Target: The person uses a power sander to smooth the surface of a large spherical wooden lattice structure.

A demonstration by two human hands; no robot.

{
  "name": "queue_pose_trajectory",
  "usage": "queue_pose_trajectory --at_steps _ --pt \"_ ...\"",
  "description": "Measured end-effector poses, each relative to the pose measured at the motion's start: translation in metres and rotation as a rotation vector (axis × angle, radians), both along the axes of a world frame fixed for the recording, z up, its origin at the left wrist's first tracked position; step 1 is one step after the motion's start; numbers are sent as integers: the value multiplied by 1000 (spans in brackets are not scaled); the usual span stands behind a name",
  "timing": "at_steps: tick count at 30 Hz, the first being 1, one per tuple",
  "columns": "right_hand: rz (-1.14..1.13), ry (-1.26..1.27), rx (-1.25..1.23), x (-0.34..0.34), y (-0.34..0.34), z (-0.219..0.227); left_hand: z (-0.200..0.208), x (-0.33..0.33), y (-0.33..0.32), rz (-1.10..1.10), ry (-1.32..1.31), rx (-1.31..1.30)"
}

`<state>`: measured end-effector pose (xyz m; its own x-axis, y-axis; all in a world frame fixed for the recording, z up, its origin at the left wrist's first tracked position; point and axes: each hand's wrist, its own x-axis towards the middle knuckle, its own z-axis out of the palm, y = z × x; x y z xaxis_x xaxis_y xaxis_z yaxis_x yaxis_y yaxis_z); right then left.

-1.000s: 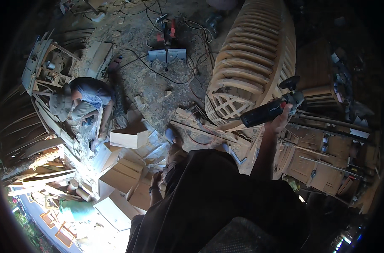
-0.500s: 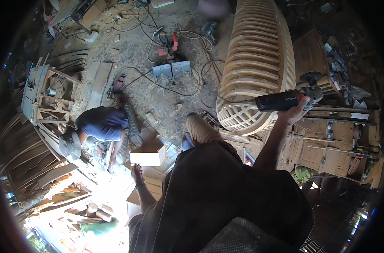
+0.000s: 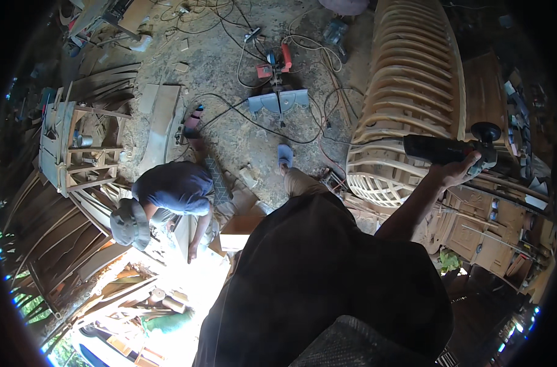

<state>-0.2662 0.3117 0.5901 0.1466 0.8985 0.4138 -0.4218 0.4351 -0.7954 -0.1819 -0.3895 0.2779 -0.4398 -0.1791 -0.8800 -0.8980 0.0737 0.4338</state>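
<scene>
My right hand (image 3: 459, 171), out at the right, is closed around an angle grinder (image 3: 434, 148). The tool has a dark body, a round black disc (image 3: 486, 131) facing up at its head, and a cable trailing leftward. It is held above the near end of a large wooden frame (image 3: 407, 104) with many curved ribs, like a boat hull; whether they touch cannot be made out. My left hand does not show; my dark clothing fills the lower middle. A wooden box (image 3: 240, 225) with a bright, sunlit side stands partly hidden beside my left side.
A person (image 3: 174, 186) in a blue shirt and hat crouches at the left, handling a board. A red and grey power saw (image 3: 278, 98) and looping cables (image 3: 248, 122) lie on the dusty floor ahead. A wooden cabinet frame (image 3: 95, 147) stands left; carved panels (image 3: 474, 226) lie right.
My left hand, earlier beside the box, has gone out of sight. One sandalled foot now shows farther forward. The whole scene has shifted rightward in view; the grinder stays in my right hand.
</scene>
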Motion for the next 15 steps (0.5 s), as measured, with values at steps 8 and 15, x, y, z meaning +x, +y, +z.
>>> queue_pose_trajectory --at_steps 8,15 --pt "-114 -71 41 -184 19 -5 40 -113 -34 31 -50 -80" --pt "-335 -18 165 -295 -8 59 -3 -315 -53 -94 -2 29"
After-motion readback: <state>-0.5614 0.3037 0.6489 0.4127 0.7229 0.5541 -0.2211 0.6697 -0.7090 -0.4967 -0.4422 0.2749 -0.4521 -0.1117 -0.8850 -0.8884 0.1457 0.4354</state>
